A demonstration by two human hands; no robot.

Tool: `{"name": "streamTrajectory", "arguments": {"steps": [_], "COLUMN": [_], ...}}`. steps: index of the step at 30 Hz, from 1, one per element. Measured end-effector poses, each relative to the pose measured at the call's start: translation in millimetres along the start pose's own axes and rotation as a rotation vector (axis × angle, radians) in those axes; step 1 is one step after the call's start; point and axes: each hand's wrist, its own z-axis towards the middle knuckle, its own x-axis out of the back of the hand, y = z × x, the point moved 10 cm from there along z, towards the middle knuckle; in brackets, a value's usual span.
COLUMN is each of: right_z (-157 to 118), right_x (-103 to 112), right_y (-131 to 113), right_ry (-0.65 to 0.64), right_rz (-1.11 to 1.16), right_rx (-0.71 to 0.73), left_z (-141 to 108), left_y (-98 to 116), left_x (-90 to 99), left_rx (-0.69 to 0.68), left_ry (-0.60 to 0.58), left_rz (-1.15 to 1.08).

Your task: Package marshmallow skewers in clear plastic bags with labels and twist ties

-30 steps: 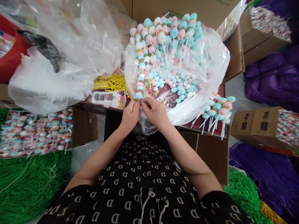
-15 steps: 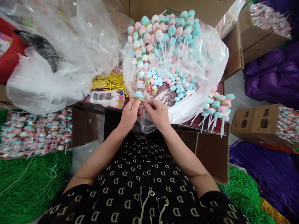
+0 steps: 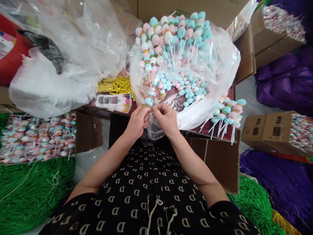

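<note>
"Where's the grip, from the head view?"

"Pressed together: the left hand and right hand nearly meet, their fingertips pinching a gold twist tie at the near end of a pastel marshmallow skewer, which leans away over a large clear plastic bag."

"What could go wrong?"

"A slack pinch could let the tie slip, and the skewer might tip into the pile. Its sticks could also snag the film."

"And the containers?"

"The bag, on the bench ahead of the grip, holds pastel skewers. Right of the grip, a cardboard box is packed with more."
</note>
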Motion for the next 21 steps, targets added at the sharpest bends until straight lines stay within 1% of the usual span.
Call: {"name": "streamTrajectory", "arguments": {"steps": [3,8,11,13,15,18,21], "right_z": [0.7,-3.3,-5.2,-4.6,-2.8,0.3,1.4], "right_x": [-8.5,-30.7,-41.4,-48.0,-53.1,-58.7,-63.7], "right_y": [-0.4,-0.9,-0.4,0.4,3.0,6.9,6.7], "right_ry": [-0.054,-0.211,-0.253,-0.255,-0.229,-0.18,-0.179], "right_rz": [0.021,0.268,0.345,0.32,0.272,0.236,0.219], "right_rx": [0.012,-0.037,-0.079,-0.086,-0.092,-0.101,-0.097], "left_z": [-0.3,0.7,0.6,-0.1,-0.6,0.0,1.2], "left_y": [1.9,15.1,22.0,24.6,24.5,19.4,15.0], "left_x": [7.1,25.1,34.6,40.0,43.8,49.3,53.9], "left_rx": [-0.016,-0.088,-0.153,-0.202,-0.227,-0.201,-0.158], "left_ry": [0.022,0.069,0.094,0.11,0.117,0.126,0.131], "left_rz": [0.01,0.017,0.018,0.015,0.021,0.016,-0.012]}}
